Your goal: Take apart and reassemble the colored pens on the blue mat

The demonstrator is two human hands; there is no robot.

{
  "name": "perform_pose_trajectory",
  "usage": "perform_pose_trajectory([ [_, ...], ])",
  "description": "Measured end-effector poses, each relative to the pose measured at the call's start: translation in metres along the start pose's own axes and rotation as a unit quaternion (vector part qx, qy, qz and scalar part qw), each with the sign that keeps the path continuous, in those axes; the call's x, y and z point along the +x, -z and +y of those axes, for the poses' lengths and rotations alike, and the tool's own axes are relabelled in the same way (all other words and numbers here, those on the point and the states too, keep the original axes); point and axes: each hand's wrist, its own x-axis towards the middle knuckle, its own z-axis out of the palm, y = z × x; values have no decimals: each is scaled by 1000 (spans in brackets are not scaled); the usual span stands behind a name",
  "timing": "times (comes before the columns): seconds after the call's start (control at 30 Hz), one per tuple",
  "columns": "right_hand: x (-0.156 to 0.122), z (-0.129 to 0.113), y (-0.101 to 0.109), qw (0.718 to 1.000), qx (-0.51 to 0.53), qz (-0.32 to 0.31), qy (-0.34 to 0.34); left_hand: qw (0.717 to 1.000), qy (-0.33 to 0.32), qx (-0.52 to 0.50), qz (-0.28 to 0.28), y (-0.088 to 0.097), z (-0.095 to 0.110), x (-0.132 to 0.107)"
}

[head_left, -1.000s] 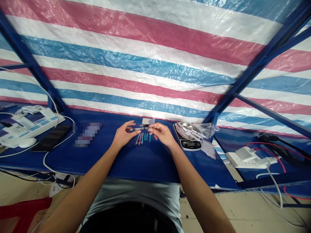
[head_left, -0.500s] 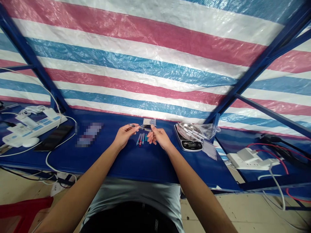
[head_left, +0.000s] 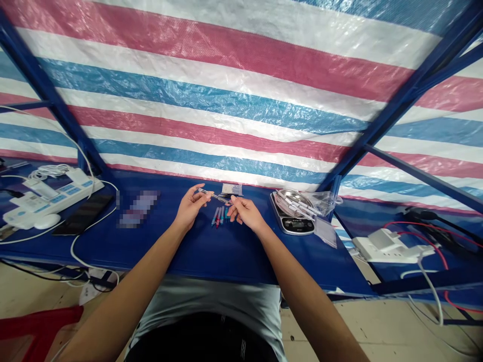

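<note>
My left hand (head_left: 190, 207) pinches the near end of a thin clear pen (head_left: 213, 196) held just above the blue table (head_left: 211, 246). My right hand (head_left: 243, 212) is closed on the pen's other, darker end. Below and between the hands lies a short row of several red and blue pen refills (head_left: 221, 216). A small flat packet (head_left: 231, 189) lies just behind the pen.
A kitchen scale (head_left: 294, 221) with a metal bowl and clear bags of white parts stands to the right. At left lie a black phone (head_left: 81, 213), white power strips (head_left: 49, 193) and cables. Another white power strip (head_left: 388, 246) sits at the right. A striped tarp hangs behind.
Both hands shifted slightly; the pen, held level a second ago, now tilts with its left end higher. The right hand's fingers moved down along it.
</note>
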Motion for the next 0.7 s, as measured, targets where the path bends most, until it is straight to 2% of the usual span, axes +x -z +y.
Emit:
perform_pose_trajectory([
  [0.1, 1, 1, 6, 999, -16, 26, 29, 998, -11, 49, 49, 12, -1, 7],
  [0.2, 0, 1, 9, 997, -54, 33, 42, 976, -44, 206, 54, 26, -3, 12],
  [0.3, -1, 2, 9, 992, -106, 34, 64, 921, -89, 377, 46, 37, -5, 15],
  [0.43, 1, 9, 10, 978, -183, 53, 89, 850, -141, 506, 37, 43, -11, 19],
  [0.6, 11, 18, 21, 928, -322, 112, 152, 781, -156, 601, 57, 36, -12, 13],
  [0.7, 19, 23, 28, 886, -400, 138, 188, 765, -201, 611, 38, 23, -7, 4],
])
